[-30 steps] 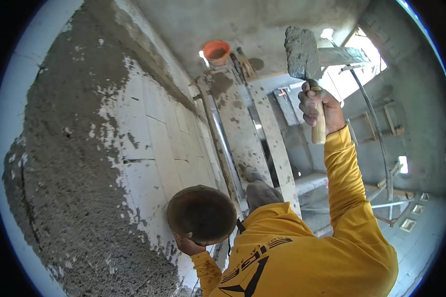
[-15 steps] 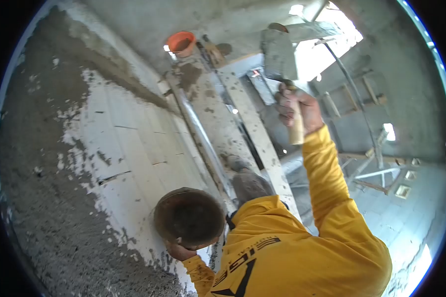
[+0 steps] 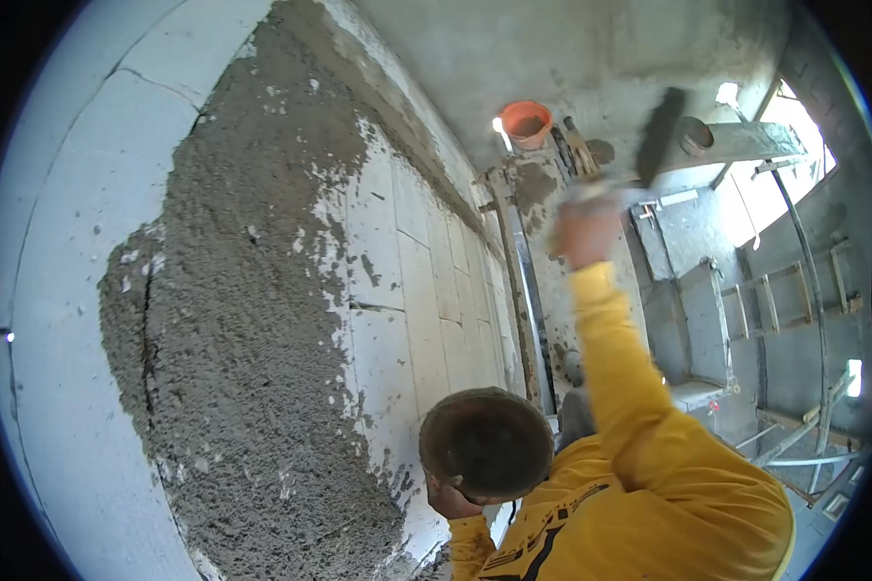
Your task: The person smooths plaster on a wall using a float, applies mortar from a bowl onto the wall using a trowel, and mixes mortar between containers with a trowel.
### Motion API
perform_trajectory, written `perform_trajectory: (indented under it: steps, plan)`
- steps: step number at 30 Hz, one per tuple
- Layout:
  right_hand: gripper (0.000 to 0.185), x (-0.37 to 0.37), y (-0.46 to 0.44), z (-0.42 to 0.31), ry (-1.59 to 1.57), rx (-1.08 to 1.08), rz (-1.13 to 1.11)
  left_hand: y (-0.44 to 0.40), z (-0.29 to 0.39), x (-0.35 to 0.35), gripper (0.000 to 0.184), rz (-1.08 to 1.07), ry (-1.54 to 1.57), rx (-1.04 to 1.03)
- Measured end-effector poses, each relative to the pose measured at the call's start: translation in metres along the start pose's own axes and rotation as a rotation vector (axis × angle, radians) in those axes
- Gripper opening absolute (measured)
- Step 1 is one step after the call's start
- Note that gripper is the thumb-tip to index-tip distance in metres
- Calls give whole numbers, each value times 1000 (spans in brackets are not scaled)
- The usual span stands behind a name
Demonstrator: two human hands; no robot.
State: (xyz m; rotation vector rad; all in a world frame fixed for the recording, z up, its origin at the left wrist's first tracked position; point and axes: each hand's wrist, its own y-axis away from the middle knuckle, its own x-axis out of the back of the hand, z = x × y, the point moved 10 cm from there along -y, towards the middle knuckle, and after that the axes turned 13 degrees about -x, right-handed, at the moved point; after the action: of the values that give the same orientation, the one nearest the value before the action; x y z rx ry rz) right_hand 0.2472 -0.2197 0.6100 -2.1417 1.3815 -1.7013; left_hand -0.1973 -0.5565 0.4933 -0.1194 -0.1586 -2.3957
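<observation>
My left hand supports a round dark bowl from below, fingers at its near edge. The inside of the bowl is dark, and how much it holds is hard to make out. My right hand, smeared by motion, grips a trowel with a flat, dark blade raised above the plank. To the left stands a wall of white blocks, partly covered by rough grey mortar.
An orange bucket stands at the far end of the mortar-spotted plank. A small round container sits near the window opening. Wooden ladder-like frames and poles are at the right.
The view has swung left, bringing more of the mortared wall in. My right hand has swept the trowel leftward toward the wall, its blade turned edge-on. My left hand still holds the bowl.
</observation>
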Motion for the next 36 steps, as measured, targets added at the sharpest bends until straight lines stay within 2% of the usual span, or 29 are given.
perform_trajectory:
  steps: [1, 2, 4, 5, 6, 7, 8, 9, 10, 12, 13, 14, 15, 16, 17, 20, 21, 24, 27, 29, 33, 36]
  plan:
    - [27, -32, 19, -47, -190, -26, -113, 10, 0, -1, 73, 31, 110, 66]
    - [19, -86, 73, -114, 176, 187, -548, 18, -8, 6, 74, 35, 97, 41]
    - [20, -21, 188, -196, -630, 464, -885, 24, -21, 23, 75, 33, 62, -18]
    - [26, 20, 249, -203, -868, 537, -1041, 20, -21, 21, 74, 51, 120, -8]
    - [34, 69, 279, -199, -915, 439, -1251, 22, -20, 17, 73, 75, 181, 10]
    - [42, 108, 299, -191, -1075, 476, -1311, 28, -19, 17, 73, 105, 238, 35]
    - [43, 121, 319, -180, -1043, 413, -1365, 37, -18, 20, 72, 139, 293, 62]
    - [45, 119, 336, -164, -1040, 394, -1349, 47, -20, 27, 72, 177, 343, 91]
    - [46, 125, 337, -150, -975, 466, -1357, 61, -25, 40, 71, 214, 387, 125]
    - [45, 122, 334, -114, -925, 648, -1315, 58, -42, 71, 65, 50, -146, -142]
    - [42, 126, 320, -95, -780, 685, -1378, 61, -23, 61, 63, 27, -263, -144]
    - [42, 124, 314, -74, -534, 744, -1452, 61, -38, 60, 57, 92, 16, -31]
    - [44, 126, 308, -54, -483, 815, -1420, 65, -55, 62, 51, 168, 290, 76]
    - [46, 134, 301, -34, -470, 851, -1386, 64, -53, 65, 54, 133, 253, 70]
    - [43, 143, 295, -18, -320, 871, -1388, 62, -51, 64, 58, 89, 222, 57]
    - [53, 143, 334, 33, 237, 998, -1598, 55, -40, 53, 62, 25, 288, 3]
    - [42, 149, 347, 30, 95, 1050, -1473, 55, -33, 46, 63, -7, 316, -6]
    - [21, 160, 369, 2, 35, 963, -1247, 57, -6, 24, 66, -136, 352, -59]
    - [20, 160, 388, -9, 23, 823, -1164, 55, 8, 16, 68, -225, 338, -140]
    - [20, 174, 399, 2, 39, 963, -1188, 51, 16, 17, 68, -206, 418, -201]
    - [20, 191, 389, 19, 78, 1154, -1311, 47, 26, 13, 66, -220, 264, -284]
    - [21, 170, 357, 12, 16, 882, -1153, 46, 21, 9, 65, -287, 92, -410]
